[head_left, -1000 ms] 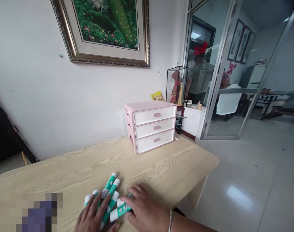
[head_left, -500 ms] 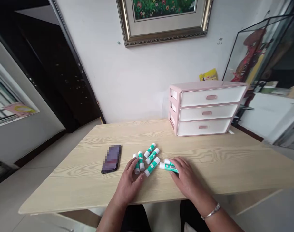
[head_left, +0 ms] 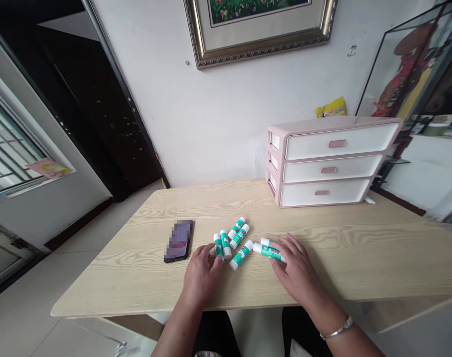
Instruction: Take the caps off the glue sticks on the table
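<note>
The glue sticks [head_left: 242,253] lie in a small bunch on the worktop [head_left: 360,248], near its front edge. They look light, hard and smooth. They are round, so they may roll; the green middle looks like the best place to pinch one. The left hand [head_left: 200,271] touches two sticks with loose, open fingers. The right hand [head_left: 296,270] rests flat on another stick and grips nothing. A phone [head_left: 179,241] lies to the left. A pink drawer box [head_left: 330,163] stands at the back.
</note>
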